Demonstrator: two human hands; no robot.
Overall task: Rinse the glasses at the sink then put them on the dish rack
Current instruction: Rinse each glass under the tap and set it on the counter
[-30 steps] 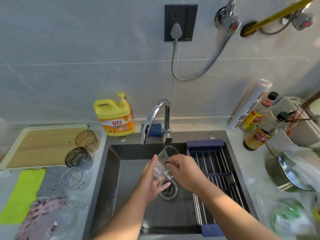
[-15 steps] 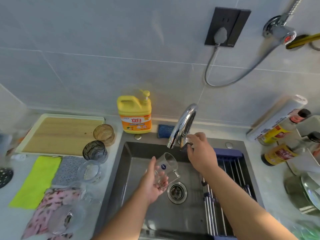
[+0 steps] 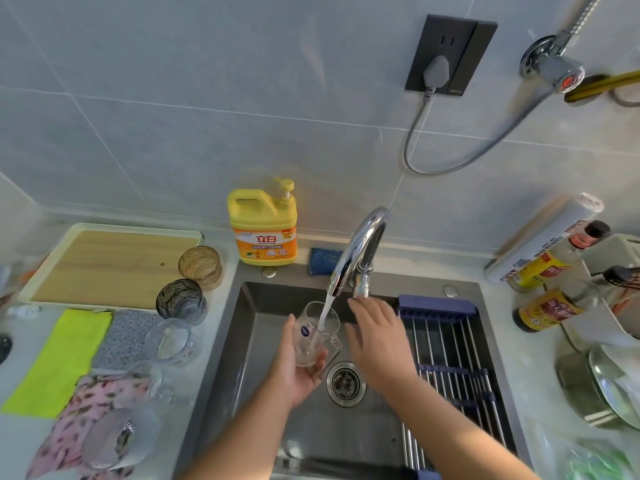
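My left hand (image 3: 294, 368) holds a clear glass mug (image 3: 317, 336) upright over the dark sink (image 3: 249, 341). Water pours from the chrome faucet (image 3: 360, 247) into the mug. My right hand (image 3: 375, 336) hovers with relaxed fingers just right of the mug, below the faucet handle (image 3: 362, 284), holding nothing. The roll-up dish rack (image 3: 450, 348) lies across the sink's right side. Several more glasses stand left of the sink: an amber one (image 3: 200, 266), a dark one (image 3: 180, 301), a clear one (image 3: 169, 341).
A yellow detergent bottle (image 3: 263, 230) and a blue sponge (image 3: 323, 261) sit behind the sink. A wooden tray (image 3: 110, 265) and cloths (image 3: 55, 362) lie on the left counter. Sauce bottles (image 3: 550, 306) and metal dishes (image 3: 609, 386) crowd the right counter.
My right hand left the mug, reached the faucet handle, then dropped away from it. Water now runs into the mug, which my left hand holds under the spout.
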